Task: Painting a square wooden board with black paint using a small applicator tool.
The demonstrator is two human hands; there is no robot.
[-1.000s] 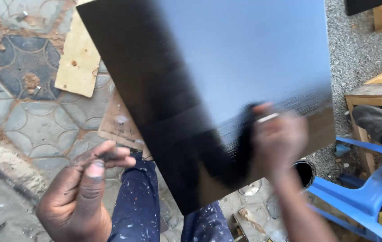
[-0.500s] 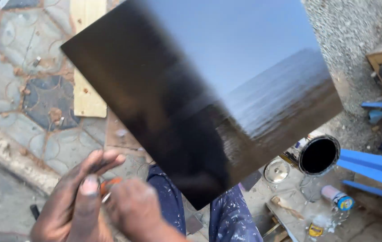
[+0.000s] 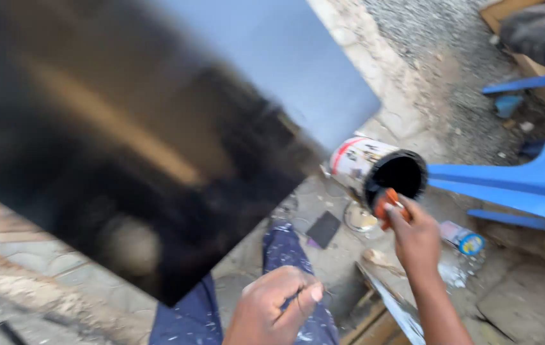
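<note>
Gripping orange brush [image 3: 386,202] | right hand [image 3: 418,237] | at paint can [image 3: 378,169] mouth

One black panel [image 3: 144,147], one paint can [image 3: 374,169]

One head-worn camera looks steeply down from close above. A glossy black flat board [image 3: 144,147] fills the left. Paved ground [image 3: 528,300] lies below.

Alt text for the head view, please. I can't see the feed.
The right hand holds an orange-handled brush at the mouth of a tilted paint can. The left hand is curled below a glossy black board, beside a blue chair.
</note>
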